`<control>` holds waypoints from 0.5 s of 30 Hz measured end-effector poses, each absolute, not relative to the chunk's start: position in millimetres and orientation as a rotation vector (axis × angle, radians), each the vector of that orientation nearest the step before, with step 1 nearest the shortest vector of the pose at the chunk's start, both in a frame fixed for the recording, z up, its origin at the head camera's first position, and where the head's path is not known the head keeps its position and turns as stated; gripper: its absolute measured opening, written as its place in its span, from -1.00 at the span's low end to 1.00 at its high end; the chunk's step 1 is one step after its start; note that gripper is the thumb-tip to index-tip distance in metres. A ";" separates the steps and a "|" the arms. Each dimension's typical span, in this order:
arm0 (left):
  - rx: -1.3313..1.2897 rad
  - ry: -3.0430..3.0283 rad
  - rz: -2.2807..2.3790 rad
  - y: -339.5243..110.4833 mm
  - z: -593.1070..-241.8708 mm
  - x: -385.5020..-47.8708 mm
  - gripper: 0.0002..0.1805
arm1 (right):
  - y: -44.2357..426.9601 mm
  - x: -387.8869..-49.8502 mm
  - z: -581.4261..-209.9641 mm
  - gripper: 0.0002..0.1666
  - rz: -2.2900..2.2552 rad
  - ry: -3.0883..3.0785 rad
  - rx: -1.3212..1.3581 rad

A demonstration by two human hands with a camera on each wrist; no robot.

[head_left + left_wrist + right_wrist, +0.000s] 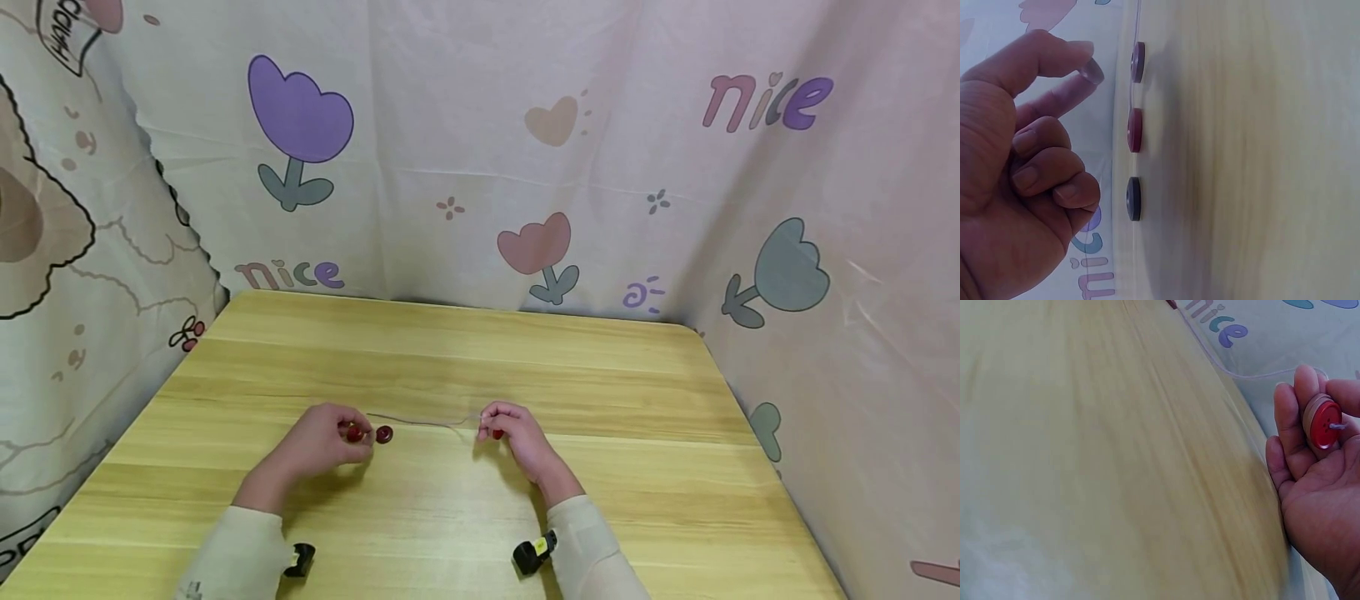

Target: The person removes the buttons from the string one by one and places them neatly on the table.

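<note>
My left hand pinches a round button between thumb and index finger, the other fingers curled into the palm. Near it on the table, the left wrist view shows a dark button, a dark red button and a grey-looking button. My right hand holds a red button with a paler disc behind it. A short string end pokes from the red button's face. Thin string runs from the right fingertips leftward toward the buttons near my left hand.
The wooden table reaches back to a printed curtain, which also closes off both sides. Small black devices are at both wrists, beside the light sleeves.
</note>
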State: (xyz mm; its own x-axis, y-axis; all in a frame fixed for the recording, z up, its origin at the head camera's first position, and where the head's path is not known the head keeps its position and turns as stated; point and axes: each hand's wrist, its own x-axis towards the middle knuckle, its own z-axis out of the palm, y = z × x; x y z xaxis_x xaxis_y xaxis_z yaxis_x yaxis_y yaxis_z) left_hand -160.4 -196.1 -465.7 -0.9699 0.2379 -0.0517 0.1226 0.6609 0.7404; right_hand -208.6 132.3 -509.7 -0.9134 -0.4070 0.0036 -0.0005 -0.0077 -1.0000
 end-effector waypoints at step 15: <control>0.324 2.704 1.084 -186.0 -469.3 -162.9 -0.85 | 132.5 -207.8 -508.6 -0.81 -2.001 1.986 -0.432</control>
